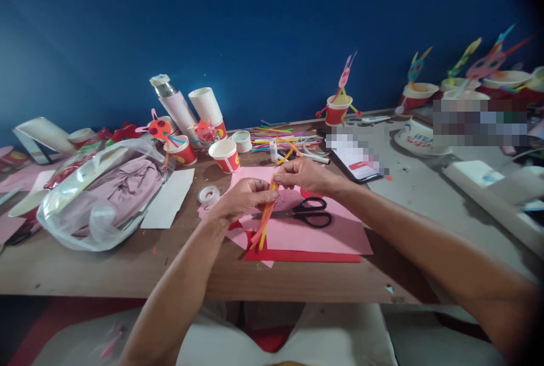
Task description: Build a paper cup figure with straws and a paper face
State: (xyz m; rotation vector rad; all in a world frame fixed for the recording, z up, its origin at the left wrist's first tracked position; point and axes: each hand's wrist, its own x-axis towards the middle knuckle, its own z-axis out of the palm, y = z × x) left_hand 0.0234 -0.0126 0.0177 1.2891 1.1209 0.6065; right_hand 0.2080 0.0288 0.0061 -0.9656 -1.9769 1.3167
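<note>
Over the pink paper sheets, my left hand [250,196] pinches a few yellow and orange pipe cleaners [266,220] between thumb and fingers. My right hand [300,174] grips the same strips near their upper end, close beside the left. Their lower ends hang down and fan slightly apart. Black-handled scissors [312,212] lie on the pink paper [323,238] just right of the strips, blades pointing left. Under that sheet a strip of red paper [301,256] shows. A roll of clear tape [208,195] lies left of my left wrist.
Behind my hands are loose colourful pipe cleaners [293,138], a small white glue bottle [273,150] and a red-and-white paper cup [224,155]. A phone [355,156] lies at right. A plastic bag [106,196] with pink cloth stands left, near a thermos [176,102] and cup figures.
</note>
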